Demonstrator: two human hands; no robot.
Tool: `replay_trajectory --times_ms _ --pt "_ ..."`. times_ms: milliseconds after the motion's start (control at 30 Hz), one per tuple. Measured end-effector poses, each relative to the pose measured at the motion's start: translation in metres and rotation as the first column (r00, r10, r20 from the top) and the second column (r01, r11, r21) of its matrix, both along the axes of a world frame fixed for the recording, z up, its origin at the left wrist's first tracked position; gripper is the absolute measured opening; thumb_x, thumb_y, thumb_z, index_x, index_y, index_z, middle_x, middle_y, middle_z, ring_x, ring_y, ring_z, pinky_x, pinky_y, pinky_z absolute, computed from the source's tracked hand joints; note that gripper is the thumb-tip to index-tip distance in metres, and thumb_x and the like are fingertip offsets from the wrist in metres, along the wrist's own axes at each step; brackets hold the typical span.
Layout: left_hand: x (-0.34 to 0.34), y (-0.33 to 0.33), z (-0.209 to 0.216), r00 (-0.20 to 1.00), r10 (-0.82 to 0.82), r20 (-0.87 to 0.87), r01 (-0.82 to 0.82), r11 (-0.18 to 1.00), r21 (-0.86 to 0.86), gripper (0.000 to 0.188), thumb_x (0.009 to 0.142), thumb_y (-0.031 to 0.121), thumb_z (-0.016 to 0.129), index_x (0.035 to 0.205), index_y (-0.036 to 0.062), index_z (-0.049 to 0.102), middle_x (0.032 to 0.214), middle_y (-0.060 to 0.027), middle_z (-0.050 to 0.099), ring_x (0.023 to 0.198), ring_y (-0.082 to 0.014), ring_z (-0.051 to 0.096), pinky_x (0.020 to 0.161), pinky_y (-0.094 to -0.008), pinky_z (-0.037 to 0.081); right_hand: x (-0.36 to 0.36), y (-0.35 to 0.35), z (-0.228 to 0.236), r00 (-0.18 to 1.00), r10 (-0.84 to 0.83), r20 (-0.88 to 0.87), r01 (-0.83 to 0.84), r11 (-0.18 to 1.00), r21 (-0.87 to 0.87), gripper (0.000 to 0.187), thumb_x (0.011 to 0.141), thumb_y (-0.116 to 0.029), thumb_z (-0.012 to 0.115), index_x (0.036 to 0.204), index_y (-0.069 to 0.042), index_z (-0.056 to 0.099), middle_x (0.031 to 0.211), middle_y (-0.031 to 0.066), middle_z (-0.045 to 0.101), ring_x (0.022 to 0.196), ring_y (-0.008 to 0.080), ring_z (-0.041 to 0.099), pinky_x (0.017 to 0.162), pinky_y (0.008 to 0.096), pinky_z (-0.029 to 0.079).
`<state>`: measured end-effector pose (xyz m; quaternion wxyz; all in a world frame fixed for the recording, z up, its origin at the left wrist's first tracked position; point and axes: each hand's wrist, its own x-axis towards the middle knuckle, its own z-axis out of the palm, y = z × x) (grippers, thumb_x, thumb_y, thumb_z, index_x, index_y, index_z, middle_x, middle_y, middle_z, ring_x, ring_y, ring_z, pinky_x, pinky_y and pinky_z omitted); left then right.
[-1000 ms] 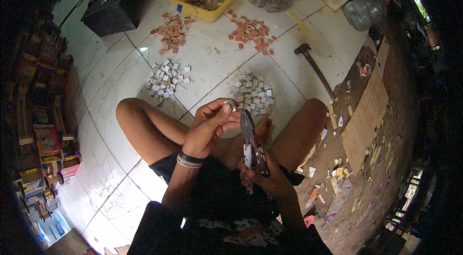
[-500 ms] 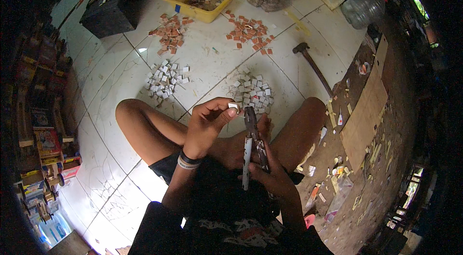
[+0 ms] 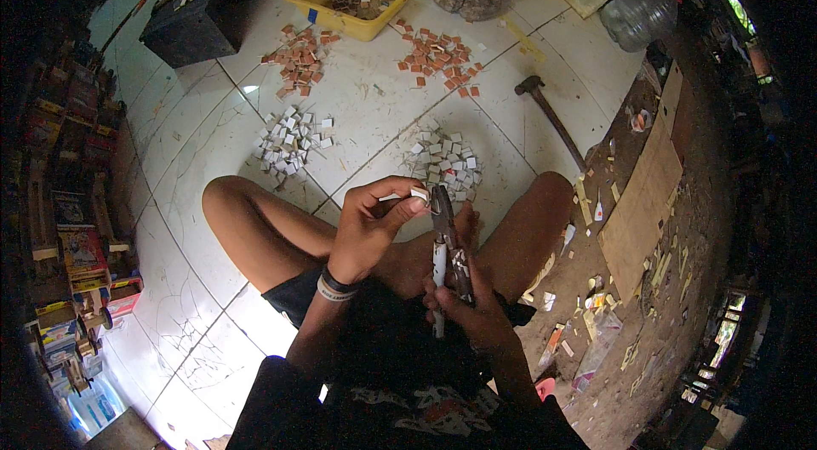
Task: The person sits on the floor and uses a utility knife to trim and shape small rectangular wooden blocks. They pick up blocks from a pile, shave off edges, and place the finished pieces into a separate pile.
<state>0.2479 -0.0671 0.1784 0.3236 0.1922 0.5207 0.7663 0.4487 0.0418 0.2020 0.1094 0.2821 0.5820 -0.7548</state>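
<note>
My left hand (image 3: pixel 370 225) pinches a small white tile piece (image 3: pixel 419 193) between thumb and fingertips. Its outer edge is beside the jaws of a pair of worn pincers (image 3: pixel 442 220); whether the jaws touch it is hard to make out. The pincers have dark jaws and a handle with chipped white covering. My right hand (image 3: pixel 468 297) is wrapped around their handles, thumb across the white one. Just beyond my hands lies a pile of white tile pieces (image 3: pixel 447 159), with a second white pile (image 3: pixel 294 139) to its left.
Farther off are two piles of reddish-brown pieces (image 3: pixel 302 59) (image 3: pixel 438 57). Behind them stand a yellow basin (image 3: pixel 362 27) holding fragments and a black box (image 3: pixel 200 25). A hammer (image 3: pixel 553 122) lies right, near littered bare ground (image 3: pixel 630 348). My bent legs (image 3: pixel 264 233) frame the work.
The tile piece has tilted and shifted slightly right, closer to the pincers' jaws. My right thumb has come over the white handle, and the handles look nearer together.
</note>
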Motion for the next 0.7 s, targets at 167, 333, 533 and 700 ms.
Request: replay_trajectory --times_ms 167,333,533,700 --pt "-0.002 -0.001 0.0 1.0 -0.005 -0.007 0.006 1.0 0.005 0.019 0.096 -0.004 0.071 0.115 -0.0051 0.072 0.108 -0.0086 0.075 0.099 -0.0136 0.07 0.091 -0.0281 0.058 -0.003 -0.002 -0.008 0.998 0.052 -0.046 -0.044 0.987 0.157 0.074 0.104 -0.024 0.066 0.163 -0.01 0.024 0.113 0.0081 0.062 0.1 0.0196 0.063 0.088 0.0358 0.055" --pt "-0.004 -0.004 0.002 0.995 0.008 -0.104 -0.008 1.0 -0.004 0.019 0.096 -0.002 0.071 0.115 -0.0053 0.072 0.108 -0.0086 0.075 0.099 -0.0142 0.07 0.091 -0.0287 0.058 -0.001 0.0 -0.006 0.994 -0.015 -0.107 0.01 0.999 -0.05 0.071 0.104 -0.017 0.063 0.163 -0.01 0.024 0.119 0.0112 0.065 0.103 0.0223 0.067 0.092 0.0368 0.057" --pt "-0.005 -0.004 0.007 0.985 0.009 -0.172 -0.008 1.0 0.005 0.018 0.096 -0.003 0.071 0.114 -0.0049 0.072 0.107 -0.0087 0.075 0.099 -0.0136 0.07 0.09 -0.0277 0.057 -0.002 -0.001 -0.013 0.987 -0.009 -0.159 0.0 0.998 -0.059 0.071 0.104 -0.013 0.062 0.163 -0.008 0.023 0.124 0.0129 0.066 0.107 0.0234 0.069 0.093 0.037 0.057" --pt "-0.006 -0.004 0.009 0.983 0.001 -0.186 0.0 1.0 0.004 0.018 0.096 -0.003 0.072 0.114 -0.0045 0.073 0.106 -0.0085 0.076 0.099 -0.0127 0.069 0.089 -0.0272 0.056 -0.001 0.002 -0.009 0.986 0.047 -0.161 -0.009 0.974 0.226 0.072 0.102 -0.026 0.068 0.16 -0.007 0.029 0.12 0.0103 0.065 0.103 0.0201 0.065 0.092 0.0371 0.055"
